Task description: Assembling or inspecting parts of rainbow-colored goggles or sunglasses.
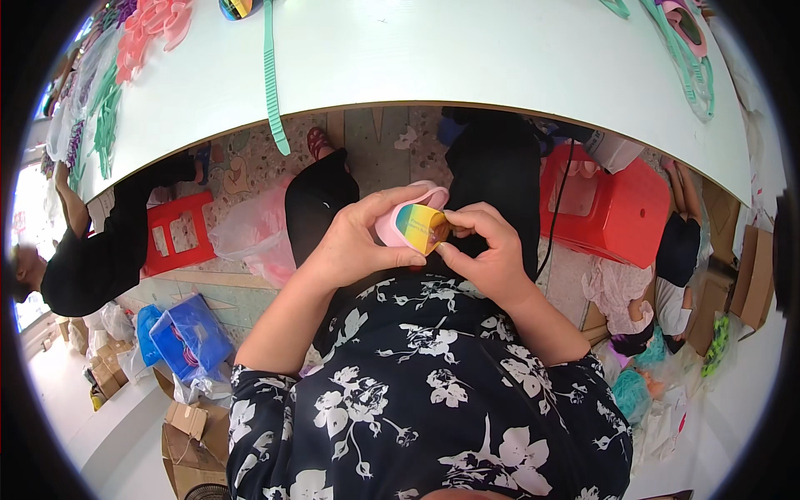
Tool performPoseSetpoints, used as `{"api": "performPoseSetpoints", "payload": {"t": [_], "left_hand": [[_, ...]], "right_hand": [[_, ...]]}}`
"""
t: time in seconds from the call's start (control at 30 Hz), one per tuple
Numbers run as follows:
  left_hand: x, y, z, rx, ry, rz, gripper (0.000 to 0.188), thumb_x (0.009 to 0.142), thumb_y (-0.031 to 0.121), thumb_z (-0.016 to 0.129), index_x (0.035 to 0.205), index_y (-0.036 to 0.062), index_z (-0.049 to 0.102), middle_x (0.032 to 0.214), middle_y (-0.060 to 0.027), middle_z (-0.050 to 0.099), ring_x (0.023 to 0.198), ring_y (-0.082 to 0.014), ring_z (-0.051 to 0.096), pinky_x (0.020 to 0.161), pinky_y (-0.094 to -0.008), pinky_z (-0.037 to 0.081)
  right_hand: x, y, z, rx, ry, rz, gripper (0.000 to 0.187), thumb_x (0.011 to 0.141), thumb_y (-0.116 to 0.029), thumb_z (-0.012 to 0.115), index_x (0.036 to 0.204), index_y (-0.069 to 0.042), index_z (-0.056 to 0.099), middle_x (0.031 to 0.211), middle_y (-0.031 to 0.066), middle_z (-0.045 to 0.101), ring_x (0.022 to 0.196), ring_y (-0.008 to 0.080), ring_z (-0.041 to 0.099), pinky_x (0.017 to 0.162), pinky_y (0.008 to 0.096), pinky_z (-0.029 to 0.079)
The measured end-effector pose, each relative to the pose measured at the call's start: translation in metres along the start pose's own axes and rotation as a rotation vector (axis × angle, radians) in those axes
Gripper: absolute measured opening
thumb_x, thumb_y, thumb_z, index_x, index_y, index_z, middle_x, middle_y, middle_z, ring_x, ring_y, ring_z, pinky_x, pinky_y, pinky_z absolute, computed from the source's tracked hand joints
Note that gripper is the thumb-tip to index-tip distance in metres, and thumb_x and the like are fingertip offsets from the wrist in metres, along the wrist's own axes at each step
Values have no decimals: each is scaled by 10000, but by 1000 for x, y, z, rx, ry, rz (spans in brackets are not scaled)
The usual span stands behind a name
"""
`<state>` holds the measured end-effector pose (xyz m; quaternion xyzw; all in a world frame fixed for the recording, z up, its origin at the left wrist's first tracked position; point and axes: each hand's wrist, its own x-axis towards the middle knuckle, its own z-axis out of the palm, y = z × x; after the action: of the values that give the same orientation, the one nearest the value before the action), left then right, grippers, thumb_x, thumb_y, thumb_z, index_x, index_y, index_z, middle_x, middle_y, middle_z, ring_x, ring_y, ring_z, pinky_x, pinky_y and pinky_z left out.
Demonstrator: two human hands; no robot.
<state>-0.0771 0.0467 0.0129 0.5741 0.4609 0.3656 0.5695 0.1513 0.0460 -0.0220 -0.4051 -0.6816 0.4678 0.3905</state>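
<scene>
Over my lap, my left hand [346,242] is closed round a pink swim goggle frame [388,227], thumb and fingers on either side of it. A shiny lens [419,225], shading from teal to yellow, lies over the front of the frame. The fingers and thumb of my right hand [487,250] pinch the right edge of this lens. Whether the lens is seated in the frame I cannot tell. Part of the frame is hidden behind the lens and my fingers.
Ahead is a white table [375,54] with a teal strap [271,83] overhanging its edge, coral straps [150,37] and teal straps [679,58]. Red stools [612,200] stand on both sides; a blue crate [193,333] is at left. Other people sit nearby.
</scene>
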Motion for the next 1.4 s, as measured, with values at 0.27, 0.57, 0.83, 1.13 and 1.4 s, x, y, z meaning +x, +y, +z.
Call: {"api": "performPoseSetpoints", "payload": {"t": [0.27, 0.57, 0.83, 1.13, 1.4], "left_hand": [[-5, 4, 0, -142, -42, -175, 659, 662, 104, 907, 1266, 43, 649, 1200, -86, 671, 1113, -169, 636, 986, -308, 495], [-1, 12, 1, 215, -87, -62, 669, 620, 159, 929, 1227, 63, 666, 1166, -93, 673, 1074, -210, 651, 959, -327, 503], [-14, -7, 1, -274, 16, -89, 639, 645, 164, 931, 1210, 18, 669, 1145, -68, 662, 1085, -189, 623, 949, -360, 483], [-11, 2, 2, -375, -95, -72, 652, 633, 161, 933, 1209, 6, 669, 1117, -55, 659, 1035, -151, 621, 939, -301, 468], [-15, -6, 3, -472, -58, -117, 657, 658, 110, 915, 1239, -18, 637, 1140, -59, 666, 1041, -140, 633, 940, -293, 482]], "right_hand": [[2, 3, -2, -20, 28, -38, 382, 701, -28, 800, 1069, -28, 696, 991, 94, 664, 881, 210, 643, 789, 310, 525], [1, 0, -3, 30, -3, -51, 413, 715, 28, 784, 1115, -18, 695, 1007, 91, 661, 887, 172, 627, 785, 289, 520], [8, 6, -30, 190, -58, 68, 363, 790, -122, 809, 1117, -29, 680, 1166, 96, 635, 972, 183, 637, 894, 311, 504], [10, 11, -21, 892, -288, 435, 294, 905, -73, 693, 1181, 27, 671, 1049, 74, 663, 963, 150, 636, 856, 284, 525], [7, 19, -14, 898, -213, 377, 186, 909, -29, 676, 1080, 14, 735, 1036, 101, 665, 969, 170, 625, 867, 285, 497]]}}
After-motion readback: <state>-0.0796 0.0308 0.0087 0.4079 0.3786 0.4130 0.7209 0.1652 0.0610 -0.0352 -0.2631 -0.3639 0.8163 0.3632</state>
